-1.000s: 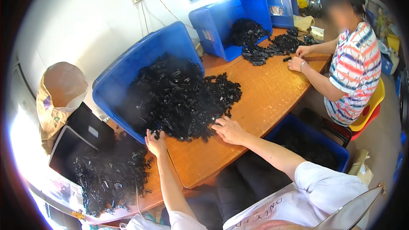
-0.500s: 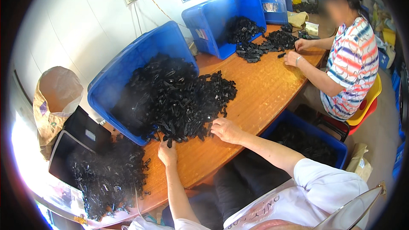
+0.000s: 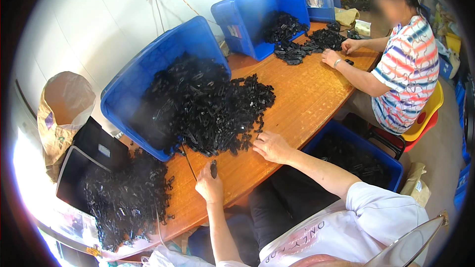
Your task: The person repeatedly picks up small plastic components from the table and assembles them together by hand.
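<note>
My left hand [image 3: 209,186] is closed round a small dark oblong piece [image 3: 213,169], held upright just above the table near its front edge. My right hand [image 3: 273,147] rests at the near right fringe of a big heap of small black plastic parts [image 3: 217,113]. Its fingers are bent toward the tabletop, and whatever lies under the fingertips is hidden. That heap spills out of a blue crate [image 3: 148,52] tipped on its side.
Left, a second pile of black parts [image 3: 126,198] spills from a black bin [image 3: 81,168], beside a paper bag [image 3: 67,113]. A co-worker [image 3: 403,69] sits at the right of the wooden table [image 3: 302,104], by another blue crate [image 3: 237,24]. Below stands a blue tub [image 3: 393,170].
My left hand has drawn back from the heap toward me with a dark piece in it. My right hand has shifted slightly right. The co-worker's hands have moved a little.
</note>
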### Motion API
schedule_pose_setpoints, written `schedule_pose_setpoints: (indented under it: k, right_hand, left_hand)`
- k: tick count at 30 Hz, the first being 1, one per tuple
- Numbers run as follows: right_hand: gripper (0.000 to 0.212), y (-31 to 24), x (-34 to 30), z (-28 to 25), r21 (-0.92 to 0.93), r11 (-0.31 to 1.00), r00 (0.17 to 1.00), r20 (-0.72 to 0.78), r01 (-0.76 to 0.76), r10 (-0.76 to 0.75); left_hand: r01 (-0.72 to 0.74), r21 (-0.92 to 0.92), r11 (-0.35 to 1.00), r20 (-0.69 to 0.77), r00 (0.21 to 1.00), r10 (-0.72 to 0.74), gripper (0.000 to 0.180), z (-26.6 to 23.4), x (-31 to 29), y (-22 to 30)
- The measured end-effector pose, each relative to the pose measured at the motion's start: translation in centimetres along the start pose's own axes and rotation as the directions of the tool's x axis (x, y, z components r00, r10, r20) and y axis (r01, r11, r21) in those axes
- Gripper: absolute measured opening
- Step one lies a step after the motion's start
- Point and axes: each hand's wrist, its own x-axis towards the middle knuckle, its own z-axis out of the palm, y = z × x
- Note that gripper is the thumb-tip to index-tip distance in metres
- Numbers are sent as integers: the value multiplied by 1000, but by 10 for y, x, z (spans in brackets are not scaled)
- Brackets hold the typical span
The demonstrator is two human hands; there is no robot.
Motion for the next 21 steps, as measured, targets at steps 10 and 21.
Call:
schedule_pose_setpoints:
  k: [10, 21]
  right_hand:
    - [9, 1, -2, -5, 119, 992, 999, -36, 31, -27]
    - [13, -3, -1, 2, 40, 997, 998, -33, -60, 61]
  left_hand:
    - [47, -202, 978, 0, 999, -48, 37, -12, -2, 9]
    - [285, -561, 777, -60, 923, -381, 23, -2, -4, -10]
